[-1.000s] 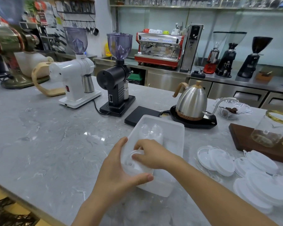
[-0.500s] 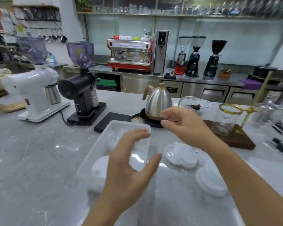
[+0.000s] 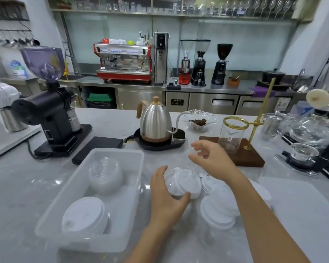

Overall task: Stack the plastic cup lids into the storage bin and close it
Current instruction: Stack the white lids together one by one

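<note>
The translucent storage bin (image 3: pixel 139 168) lies open on the marble counter at left of centre. Inside it, a stack of clear dome lids (image 3: pixel 104 173) stands at the far end and a stack of white flat lids (image 3: pixel 84 215) at the near end. Loose lids (image 3: pixel 187 182) lie on the counter just right of the bin, with a bigger pile (image 3: pixel 219 209) nearer me. My left hand (image 3: pixel 165 198) is spread around the left and near edges of the loose lids, thumb at their rim. My right hand (image 3: pixel 211 160) hovers above them, fingers loosely bent, holding nothing.
A flat translucent plastic sheet (image 3: pixel 302 204) lies at the right. Behind the lids stand a steel kettle (image 3: pixel 155 120) on its black base, a black scale (image 3: pixel 99 149), a wooden drip stand (image 3: pixel 234 156) with a glass, and two grinders (image 3: pixel 51 118) at left. Glassware (image 3: pixel 308 133) crowds the far right.
Both hands left the bin and swung right. The left hand came down around the loose lids; the right hand now hovers over them. My view turned right as well.
</note>
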Demonstrator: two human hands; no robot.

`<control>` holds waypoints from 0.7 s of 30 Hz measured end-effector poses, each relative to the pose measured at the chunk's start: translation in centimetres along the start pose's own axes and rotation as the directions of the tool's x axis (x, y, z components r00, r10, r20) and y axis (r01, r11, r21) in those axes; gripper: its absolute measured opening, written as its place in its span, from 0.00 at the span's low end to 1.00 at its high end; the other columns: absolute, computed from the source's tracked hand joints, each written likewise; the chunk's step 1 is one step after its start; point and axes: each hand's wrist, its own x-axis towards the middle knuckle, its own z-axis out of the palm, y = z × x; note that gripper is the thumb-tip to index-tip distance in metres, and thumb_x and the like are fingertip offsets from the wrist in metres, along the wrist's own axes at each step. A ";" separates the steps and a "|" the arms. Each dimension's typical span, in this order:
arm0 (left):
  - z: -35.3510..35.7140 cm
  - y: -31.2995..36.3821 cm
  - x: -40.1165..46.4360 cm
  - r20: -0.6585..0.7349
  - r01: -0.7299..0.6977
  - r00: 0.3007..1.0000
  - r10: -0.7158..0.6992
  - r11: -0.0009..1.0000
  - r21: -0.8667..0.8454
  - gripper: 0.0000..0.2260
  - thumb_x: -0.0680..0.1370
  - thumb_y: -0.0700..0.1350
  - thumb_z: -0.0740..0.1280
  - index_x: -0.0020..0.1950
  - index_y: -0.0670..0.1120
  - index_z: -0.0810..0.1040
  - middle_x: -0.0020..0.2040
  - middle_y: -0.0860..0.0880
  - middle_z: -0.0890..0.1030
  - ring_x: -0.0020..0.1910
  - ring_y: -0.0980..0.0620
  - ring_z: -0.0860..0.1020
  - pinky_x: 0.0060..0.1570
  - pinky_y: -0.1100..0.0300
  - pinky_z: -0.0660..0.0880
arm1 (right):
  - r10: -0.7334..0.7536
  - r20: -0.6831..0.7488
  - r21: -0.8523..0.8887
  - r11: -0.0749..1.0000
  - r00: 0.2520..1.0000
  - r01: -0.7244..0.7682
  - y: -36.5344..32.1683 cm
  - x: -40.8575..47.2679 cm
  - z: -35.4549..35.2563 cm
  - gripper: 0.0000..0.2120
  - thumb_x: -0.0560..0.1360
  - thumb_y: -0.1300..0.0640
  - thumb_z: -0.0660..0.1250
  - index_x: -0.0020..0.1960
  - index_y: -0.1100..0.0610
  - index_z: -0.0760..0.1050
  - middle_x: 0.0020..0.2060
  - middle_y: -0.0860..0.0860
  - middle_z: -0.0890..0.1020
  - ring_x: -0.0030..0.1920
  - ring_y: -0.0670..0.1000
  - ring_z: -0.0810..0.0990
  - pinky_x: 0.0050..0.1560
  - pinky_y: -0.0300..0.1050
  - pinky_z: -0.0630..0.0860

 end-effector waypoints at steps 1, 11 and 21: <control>0.1 -0.2 0.3 0.024 0.015 1.000 -0.015 1.000 0.007 0.41 0.62 0.52 0.77 0.72 0.57 0.61 0.68 0.57 0.67 0.68 0.60 0.67 0.71 0.59 0.66 | 0.010 0.012 -0.015 1.000 1.000 -0.010 0.6 0.3 0.4 0.19 0.73 0.48 0.73 0.62 0.47 0.76 0.56 0.46 0.80 0.55 0.46 0.79 0.56 0.47 0.78; 1.2 -1.2 1.7 0.137 0.052 0.987 -0.080 0.979 0.199 0.53 0.62 0.62 0.74 0.80 0.60 0.47 0.80 0.55 0.59 0.79 0.53 0.60 0.75 0.47 0.65 | 0.063 0.366 -0.292 0.955 0.929 0.051 3.0 1.8 2.6 0.45 0.59 0.32 0.73 0.73 0.41 0.63 0.70 0.38 0.68 0.61 0.42 0.72 0.60 0.40 0.69; 1.8 -2.0 2.3 0.060 0.130 0.989 -0.138 0.984 0.124 0.50 0.60 0.62 0.78 0.77 0.61 0.57 0.70 0.60 0.73 0.69 0.55 0.73 0.65 0.49 0.76 | -0.014 0.398 -0.249 0.961 0.917 0.122 3.2 2.2 2.6 0.40 0.61 0.40 0.77 0.70 0.38 0.66 0.66 0.36 0.71 0.65 0.40 0.69 0.66 0.43 0.69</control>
